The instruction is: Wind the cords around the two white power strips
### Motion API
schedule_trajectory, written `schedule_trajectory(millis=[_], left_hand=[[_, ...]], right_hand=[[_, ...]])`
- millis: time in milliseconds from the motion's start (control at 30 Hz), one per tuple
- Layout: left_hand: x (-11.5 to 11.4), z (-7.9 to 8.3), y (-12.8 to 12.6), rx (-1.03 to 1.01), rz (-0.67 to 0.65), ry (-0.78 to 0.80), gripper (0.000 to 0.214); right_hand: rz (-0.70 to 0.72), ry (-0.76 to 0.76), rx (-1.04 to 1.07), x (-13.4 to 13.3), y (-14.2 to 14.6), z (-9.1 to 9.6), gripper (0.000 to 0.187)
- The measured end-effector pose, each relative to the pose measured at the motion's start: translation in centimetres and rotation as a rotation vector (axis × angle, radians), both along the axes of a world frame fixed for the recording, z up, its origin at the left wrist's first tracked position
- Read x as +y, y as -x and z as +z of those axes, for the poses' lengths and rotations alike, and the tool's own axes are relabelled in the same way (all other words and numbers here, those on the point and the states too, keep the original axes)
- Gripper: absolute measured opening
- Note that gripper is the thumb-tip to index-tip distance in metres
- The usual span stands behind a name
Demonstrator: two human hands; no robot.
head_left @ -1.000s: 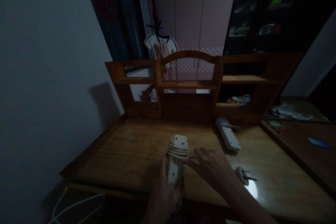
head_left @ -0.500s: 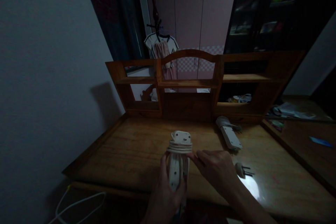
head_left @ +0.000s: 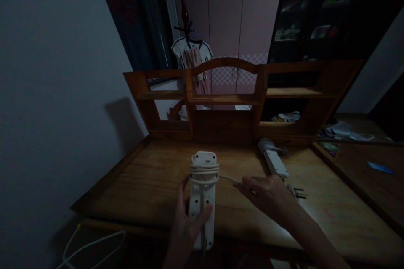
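A white power strip (head_left: 196, 206), seen from its back with screw holes, is held upright over the desk's front edge by my left hand (head_left: 189, 222). My left fingers wrap its side and the thumb presses on its back. Several turns of white cord (head_left: 204, 172) circle its upper part. From these turns the cord stretches right to my right hand (head_left: 265, 191), which pinches it. Just beyond my right hand is the cord's plug (head_left: 294, 192), prongs pointing right. Part of the cord there is hidden by the hand.
Another white power strip (head_left: 275, 163) with wound cord lies at the desk's back right. A wooden shelf unit (head_left: 224, 126) stands along the back of the wooden desk (head_left: 151, 176). A white cable (head_left: 94, 241) hangs at lower left. A wall (head_left: 63, 92) borders the left side.
My right hand has drawn the cord away from the power strip, so a straight length now shows between them. My left hand and the strip have shifted left, with more of the strip visible.
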State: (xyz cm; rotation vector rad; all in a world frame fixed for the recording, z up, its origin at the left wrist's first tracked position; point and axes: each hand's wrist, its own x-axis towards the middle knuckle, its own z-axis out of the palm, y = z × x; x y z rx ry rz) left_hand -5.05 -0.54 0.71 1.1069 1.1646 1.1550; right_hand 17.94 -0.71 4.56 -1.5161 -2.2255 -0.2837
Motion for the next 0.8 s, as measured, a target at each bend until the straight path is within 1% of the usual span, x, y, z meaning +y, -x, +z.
schedule_trajectory(millis=[100, 200, 300, 400, 433, 500, 567, 700, 800], left_hand=[[-0.5, 1.1, 0.3, -0.133, -0.049, 0.088, 0.105], [-0.8, 2.1, 0.5, -0.254, -0.111, 0.132, 0.104], [-0.6, 2.6, 0.6, -0.292, -0.199, 0.194, 0.093], [-0.2, 2.1, 0.5, -0.218, -0.221, 0.199, 0.076], [-0.1, 1.8, 0.4, -0.190, -0.213, 0.180, 0.075], [-0.2, 1.2, 0.2, -0.134, -0.199, 0.124, 0.080], [-0.4, 0.8, -0.1, -0.042, -0.175, 0.028, 0.084], [-1.0, 0.8, -0.9, 0.235, -0.124, -0.211, 0.072], [-1.3, 0.9, -1.3, 0.392, -0.130, -0.306, 0.069]], right_hand=[[-0.053, -0.016, 0.099, 0.1, -0.9, 0.4, 0.040], [-0.094, -0.024, 0.157, 0.2, -1.7, 1.1, 0.041], [-0.127, -0.017, 0.183, 0.3, -2.1, 1.3, 0.042], [-0.131, 0.021, 0.191, 0.2, -2.1, 0.7, 0.042], [-0.131, 0.031, 0.187, 0.1, -2.1, 0.5, 0.042], [-0.133, 0.038, 0.172, -0.1, -2.2, 0.0, 0.042], [-0.135, 0.030, 0.149, -0.3, -2.4, -0.4, 0.043], [-0.142, 0.045, 0.080, -0.8, -2.5, -0.7, 0.039], [-0.161, 0.090, 0.046, -1.1, -2.7, -0.8, 0.032]])
